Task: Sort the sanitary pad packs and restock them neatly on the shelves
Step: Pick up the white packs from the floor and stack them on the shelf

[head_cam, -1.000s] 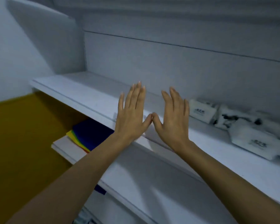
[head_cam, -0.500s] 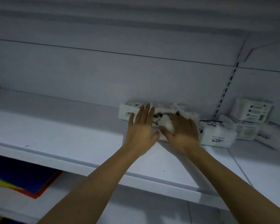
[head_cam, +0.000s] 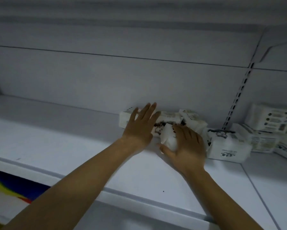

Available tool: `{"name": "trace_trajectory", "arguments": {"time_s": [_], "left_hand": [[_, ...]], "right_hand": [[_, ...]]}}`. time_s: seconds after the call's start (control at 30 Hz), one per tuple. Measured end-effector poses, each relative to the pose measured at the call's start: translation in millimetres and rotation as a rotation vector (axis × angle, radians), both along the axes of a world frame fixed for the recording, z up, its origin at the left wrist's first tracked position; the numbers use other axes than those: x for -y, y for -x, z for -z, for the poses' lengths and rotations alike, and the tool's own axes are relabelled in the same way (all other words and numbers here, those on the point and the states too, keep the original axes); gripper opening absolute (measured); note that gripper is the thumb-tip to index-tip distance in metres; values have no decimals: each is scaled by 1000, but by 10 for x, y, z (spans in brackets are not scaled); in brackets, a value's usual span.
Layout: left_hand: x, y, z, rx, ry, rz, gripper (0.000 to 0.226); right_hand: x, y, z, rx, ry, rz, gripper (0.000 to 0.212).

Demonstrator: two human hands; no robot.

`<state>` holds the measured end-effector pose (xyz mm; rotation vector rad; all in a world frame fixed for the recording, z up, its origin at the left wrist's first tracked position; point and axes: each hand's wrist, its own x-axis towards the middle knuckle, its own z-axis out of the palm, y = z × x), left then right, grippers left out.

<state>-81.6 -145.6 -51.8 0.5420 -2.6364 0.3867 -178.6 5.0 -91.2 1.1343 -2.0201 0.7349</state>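
Head: right hand around pack

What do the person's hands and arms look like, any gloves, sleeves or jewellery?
The left hand and right hand are bare: no gloves, no rings showing. Both forearms are uncovered to the frame's edge, with no sleeve, watch or bracelet in view.
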Motion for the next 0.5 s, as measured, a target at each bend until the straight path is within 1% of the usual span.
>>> {"name": "trace_trajectory", "arguments": {"time_s": [0.07, 0.17, 0.27, 0.3, 0.37, 0.4, 0.47, 0.5], "left_hand": [[121, 35, -230, 30, 0, -23, 76], [297, 137, -454, -46, -165, -40, 62], [462, 288, -464, -87, -288, -124, 56], [485, 312, -406, -55, -340, -166, 56], [471, 308, -193, 78, -411, -251, 53], [447, 288, -76, 124, -390, -279, 51], [400, 240, 40, 134, -270, -293, 46], [389, 223, 13, 149, -245, -296, 45]], "right_hand": [[-17, -12, -12, 14, -10, 9, 77], [-27, -1, 9, 14, -9, 4, 75], [-14, 7, 17, 18, 9, -1, 73], [-14, 0, 12, 24, 13, -2, 73], [-13, -5, 9, 29, 18, -2, 73], [-13, -7, 6, 35, 17, -2, 73], [-2, -6, 9, 37, 17, -11, 74], [3, -5, 15, 36, 16, -15, 74]]}}
